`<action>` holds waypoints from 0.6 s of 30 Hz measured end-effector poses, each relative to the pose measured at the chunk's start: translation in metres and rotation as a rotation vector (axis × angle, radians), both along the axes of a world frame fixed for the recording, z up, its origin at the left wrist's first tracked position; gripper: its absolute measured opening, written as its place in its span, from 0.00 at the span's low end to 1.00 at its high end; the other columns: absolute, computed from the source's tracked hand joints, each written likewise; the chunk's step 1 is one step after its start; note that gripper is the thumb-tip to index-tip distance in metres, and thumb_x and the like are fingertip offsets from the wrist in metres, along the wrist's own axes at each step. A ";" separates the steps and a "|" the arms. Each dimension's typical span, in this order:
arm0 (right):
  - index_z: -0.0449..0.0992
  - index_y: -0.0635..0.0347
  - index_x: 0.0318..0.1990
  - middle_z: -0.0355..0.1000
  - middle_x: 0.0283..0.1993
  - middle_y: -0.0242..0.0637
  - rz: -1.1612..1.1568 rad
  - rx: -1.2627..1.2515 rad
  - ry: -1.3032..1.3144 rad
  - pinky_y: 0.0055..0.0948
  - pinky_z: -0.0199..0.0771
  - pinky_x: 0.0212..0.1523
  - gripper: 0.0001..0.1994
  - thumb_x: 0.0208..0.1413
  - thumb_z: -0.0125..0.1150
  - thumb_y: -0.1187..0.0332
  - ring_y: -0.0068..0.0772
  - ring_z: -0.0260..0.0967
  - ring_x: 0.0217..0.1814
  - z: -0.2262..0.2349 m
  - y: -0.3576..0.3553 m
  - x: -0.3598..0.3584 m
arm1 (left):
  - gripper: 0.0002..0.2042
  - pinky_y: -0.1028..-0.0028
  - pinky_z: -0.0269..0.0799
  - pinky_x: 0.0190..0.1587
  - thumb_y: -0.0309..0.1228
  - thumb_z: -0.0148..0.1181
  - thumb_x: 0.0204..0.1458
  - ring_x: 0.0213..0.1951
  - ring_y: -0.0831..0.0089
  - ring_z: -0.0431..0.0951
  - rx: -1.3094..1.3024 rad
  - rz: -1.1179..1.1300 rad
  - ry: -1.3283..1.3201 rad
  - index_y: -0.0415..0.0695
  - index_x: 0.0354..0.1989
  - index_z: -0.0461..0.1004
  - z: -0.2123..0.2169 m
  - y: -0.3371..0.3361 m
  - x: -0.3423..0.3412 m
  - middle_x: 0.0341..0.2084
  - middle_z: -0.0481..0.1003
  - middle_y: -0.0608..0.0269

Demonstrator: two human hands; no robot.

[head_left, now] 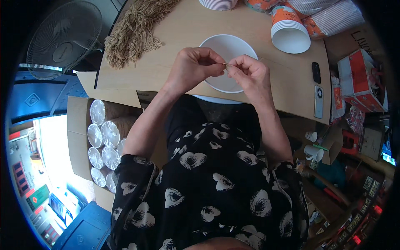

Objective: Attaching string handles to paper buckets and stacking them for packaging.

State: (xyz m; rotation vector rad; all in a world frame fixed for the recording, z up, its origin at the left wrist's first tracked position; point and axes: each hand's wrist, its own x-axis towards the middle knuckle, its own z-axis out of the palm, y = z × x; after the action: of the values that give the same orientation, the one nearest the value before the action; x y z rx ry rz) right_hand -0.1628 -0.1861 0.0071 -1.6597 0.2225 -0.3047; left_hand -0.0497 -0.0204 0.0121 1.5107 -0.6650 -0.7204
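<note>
My left hand [193, 68] and right hand [249, 75] meet fingertip to fingertip, each grip pinched shut on one short tan strand [225, 64] (lying crosswise between them) directly above the white bowl [216, 43].

Light wooden table [175, 37]. White bowl [228, 48] at near edge, centre. Left of bowl, far corner: heap of tan string [133, 29]. Right of bowl: stacked orange paper cups [289, 31] on side. Further right, near edge: black remote [316, 72], slim grey device [318, 102]. Beyond bowl: white plate stack [218, 4].
</note>
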 end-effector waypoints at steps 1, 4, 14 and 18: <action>0.79 0.67 0.34 0.77 0.28 0.29 0.003 0.001 0.001 0.18 0.72 0.34 0.02 0.56 0.63 0.77 0.15 0.72 0.31 0.000 0.000 0.000 | 0.06 0.77 0.79 0.44 0.22 0.67 0.54 0.37 0.76 0.83 0.001 0.003 0.001 0.35 0.39 0.80 0.000 0.000 -0.001 0.32 0.82 0.61; 0.79 0.64 0.36 0.74 0.29 0.27 0.017 -0.007 0.019 0.14 0.62 0.30 0.03 0.59 0.63 0.74 0.11 0.65 0.29 -0.002 -0.002 0.000 | 0.06 0.78 0.78 0.43 0.21 0.67 0.53 0.37 0.78 0.82 0.002 0.000 -0.066 0.36 0.38 0.81 -0.002 0.000 -0.002 0.32 0.83 0.62; 0.80 0.66 0.39 0.76 0.30 0.29 0.007 0.029 0.078 0.15 0.62 0.30 0.06 0.61 0.63 0.71 0.12 0.63 0.27 0.007 -0.006 -0.004 | 0.07 0.80 0.78 0.41 0.24 0.67 0.56 0.36 0.79 0.82 -0.029 -0.047 -0.121 0.36 0.42 0.82 -0.006 0.001 -0.002 0.33 0.83 0.63; 0.79 0.69 0.42 0.78 0.35 0.33 -0.102 -0.100 -0.048 0.18 0.70 0.36 0.09 0.64 0.60 0.70 0.18 0.70 0.31 0.006 -0.009 0.000 | 0.08 0.79 0.78 0.41 0.27 0.67 0.57 0.35 0.79 0.81 -0.071 -0.077 0.026 0.36 0.41 0.81 -0.004 -0.002 -0.002 0.33 0.82 0.64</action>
State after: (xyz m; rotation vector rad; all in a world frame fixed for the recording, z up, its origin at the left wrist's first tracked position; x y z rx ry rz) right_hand -0.1625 -0.1951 0.0131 -1.7410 0.2601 -0.4388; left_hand -0.0514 -0.0219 0.0080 1.4147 -0.7244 -0.7660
